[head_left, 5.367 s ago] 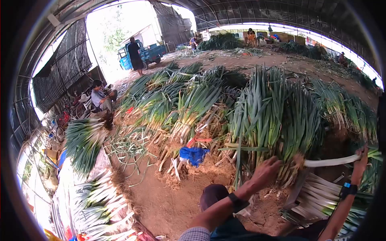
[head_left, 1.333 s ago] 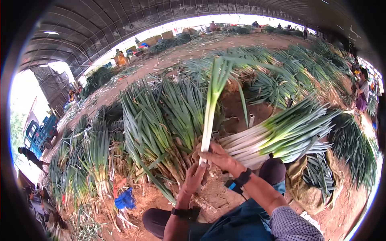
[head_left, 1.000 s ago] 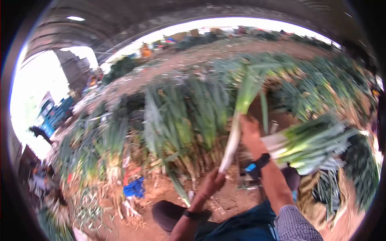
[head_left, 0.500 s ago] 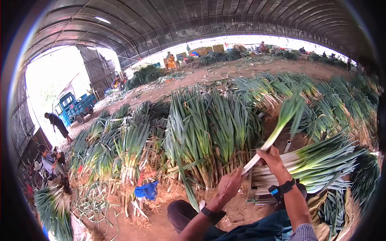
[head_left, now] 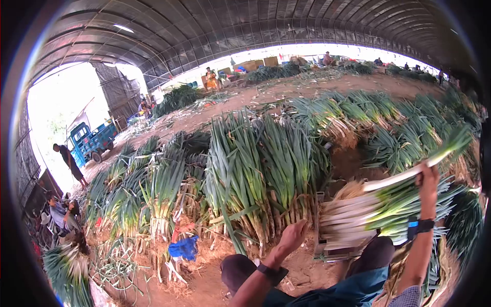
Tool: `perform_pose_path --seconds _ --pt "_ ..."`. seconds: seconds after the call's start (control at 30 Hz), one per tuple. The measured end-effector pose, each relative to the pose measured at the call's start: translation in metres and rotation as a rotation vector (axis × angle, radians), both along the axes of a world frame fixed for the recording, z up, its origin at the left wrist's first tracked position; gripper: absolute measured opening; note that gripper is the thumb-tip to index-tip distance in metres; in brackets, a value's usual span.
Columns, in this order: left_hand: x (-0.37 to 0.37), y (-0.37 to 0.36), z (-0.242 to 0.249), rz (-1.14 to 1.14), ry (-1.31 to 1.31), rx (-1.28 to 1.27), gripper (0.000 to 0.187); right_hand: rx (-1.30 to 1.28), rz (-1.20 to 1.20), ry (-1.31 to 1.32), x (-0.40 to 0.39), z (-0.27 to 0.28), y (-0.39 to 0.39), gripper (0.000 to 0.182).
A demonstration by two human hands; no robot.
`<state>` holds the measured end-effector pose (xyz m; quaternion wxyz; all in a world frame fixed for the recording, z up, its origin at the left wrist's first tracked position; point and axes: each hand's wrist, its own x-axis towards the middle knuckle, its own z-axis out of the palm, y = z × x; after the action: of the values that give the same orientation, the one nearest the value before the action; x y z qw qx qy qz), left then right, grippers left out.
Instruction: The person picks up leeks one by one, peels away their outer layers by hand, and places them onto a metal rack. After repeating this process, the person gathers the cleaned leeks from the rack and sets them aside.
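Note:
A long green onion (head_left: 396,180) with a peeled white stalk lies across my right hand (head_left: 428,176), which is closed around its upper part. It hangs just above a pile of white-stalked green onions (head_left: 353,215) in a low metal-framed rack (head_left: 321,240), root ends to the left. My left hand (head_left: 292,238) is in front of me, left of the rack, its fingers curled; whatever they may hold is hidden. Upright bunches of unpeeled green onions (head_left: 250,174) stand just beyond my left hand.
A blue cloth (head_left: 184,247) lies on rooty scraps at left. More onion bundles (head_left: 348,115) cover the ground behind and right. A blue three-wheeled truck (head_left: 92,140) stands near the opening, with a person (head_left: 70,161) beside it. Other people sit further off.
My right hand has carried the onion rightward from in front of me to over the pile, turning it flatter. My left hand no longer holds its white end and has stayed nearly in place.

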<state>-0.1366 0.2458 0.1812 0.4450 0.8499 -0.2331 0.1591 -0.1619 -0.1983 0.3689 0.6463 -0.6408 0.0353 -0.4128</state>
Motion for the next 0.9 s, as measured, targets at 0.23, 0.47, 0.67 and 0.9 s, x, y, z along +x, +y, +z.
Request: perform_pose_path --seconds 0.23,0.47,0.67,0.9 --pt "0.002 -0.008 -0.012 -0.145 0.479 0.134 0.024 -0.173 -0.356 0.027 -0.167 0.020 -0.195 0.021" --pt "0.009 -0.074 -0.043 -0.295 0.460 0.330 0.026 0.188 -0.743 0.128 -0.390 -0.020 -0.259 0.016" --pt "0.002 -0.101 -0.030 -0.294 0.619 0.311 0.025 0.317 -0.901 0.286 -0.529 -0.134 -0.263 0.022" --pt "0.035 -0.061 -0.057 -0.175 0.537 0.478 0.029 0.274 -1.024 0.318 -0.579 -0.336 -0.189 0.015"
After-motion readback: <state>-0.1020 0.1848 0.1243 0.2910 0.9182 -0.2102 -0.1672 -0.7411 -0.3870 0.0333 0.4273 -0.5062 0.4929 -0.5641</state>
